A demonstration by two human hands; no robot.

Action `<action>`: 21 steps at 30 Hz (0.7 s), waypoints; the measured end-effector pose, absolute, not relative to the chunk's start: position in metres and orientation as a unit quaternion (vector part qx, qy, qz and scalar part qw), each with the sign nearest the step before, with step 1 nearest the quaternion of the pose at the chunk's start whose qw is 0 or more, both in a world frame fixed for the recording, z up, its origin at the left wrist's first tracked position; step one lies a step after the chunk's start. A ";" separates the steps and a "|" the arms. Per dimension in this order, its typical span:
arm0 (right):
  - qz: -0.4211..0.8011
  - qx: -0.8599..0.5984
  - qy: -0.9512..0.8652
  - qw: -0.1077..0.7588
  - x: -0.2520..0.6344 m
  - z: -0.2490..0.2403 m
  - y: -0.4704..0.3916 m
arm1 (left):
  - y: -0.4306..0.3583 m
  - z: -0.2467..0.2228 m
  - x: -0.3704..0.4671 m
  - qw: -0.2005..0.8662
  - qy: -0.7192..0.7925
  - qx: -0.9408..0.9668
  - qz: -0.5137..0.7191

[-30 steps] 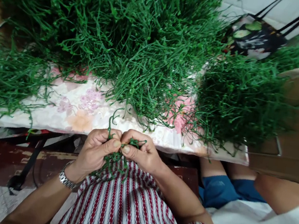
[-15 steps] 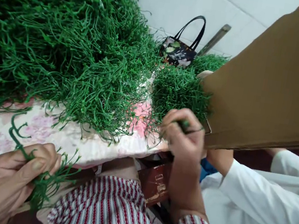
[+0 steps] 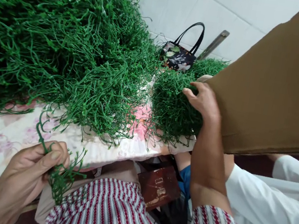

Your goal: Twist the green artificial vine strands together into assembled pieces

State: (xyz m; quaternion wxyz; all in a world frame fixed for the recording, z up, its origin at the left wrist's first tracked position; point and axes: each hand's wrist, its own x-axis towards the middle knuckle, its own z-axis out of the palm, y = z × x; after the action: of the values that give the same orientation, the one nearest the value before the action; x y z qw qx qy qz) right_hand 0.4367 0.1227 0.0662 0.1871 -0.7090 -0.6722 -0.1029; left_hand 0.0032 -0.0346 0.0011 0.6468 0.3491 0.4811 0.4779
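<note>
A bunch of green plastic stems (image 3: 61,177) is pinched in the left hand (image 3: 33,169), low at the worktop (image 3: 15,136) edge. Big stem heap (image 3: 58,44) is piled behind. Smaller stem pile (image 3: 175,101) is touched by the right hand (image 3: 204,100), fingers spread, nothing gripped, w/ a brown cardboard box (image 3: 279,83) alongside.
</note>
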 end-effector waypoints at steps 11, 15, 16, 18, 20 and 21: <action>-0.059 -0.521 -0.765 0.374 0.309 0.075 0.034 | -0.018 0.013 0.024 0.620 0.466 0.327 0.540; 0.232 -0.311 -0.854 0.346 0.226 0.039 -0.003 | -0.020 0.009 0.028 0.583 0.470 0.376 0.545; 0.264 -0.294 -0.846 0.357 0.212 0.031 -0.007 | -0.022 0.008 0.028 0.567 0.465 0.404 0.546; 0.311 -0.295 -0.825 0.369 0.193 0.019 -0.010 | -0.025 0.004 0.028 0.529 0.461 0.456 0.548; 0.337 -0.321 -0.798 0.383 0.186 0.011 -0.010 | -0.028 0.001 0.027 0.485 0.471 0.492 0.549; 0.345 -0.334 -0.786 0.389 0.185 0.008 -0.010 | -0.029 -0.001 0.027 0.466 0.477 0.503 0.550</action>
State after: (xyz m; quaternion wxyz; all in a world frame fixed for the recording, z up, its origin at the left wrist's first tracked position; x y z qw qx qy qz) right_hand 0.1855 -0.0105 0.0083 0.3894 -0.3342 -0.7858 0.3452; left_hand 0.0265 -0.0294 -0.0006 0.4663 0.5031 0.4766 0.5498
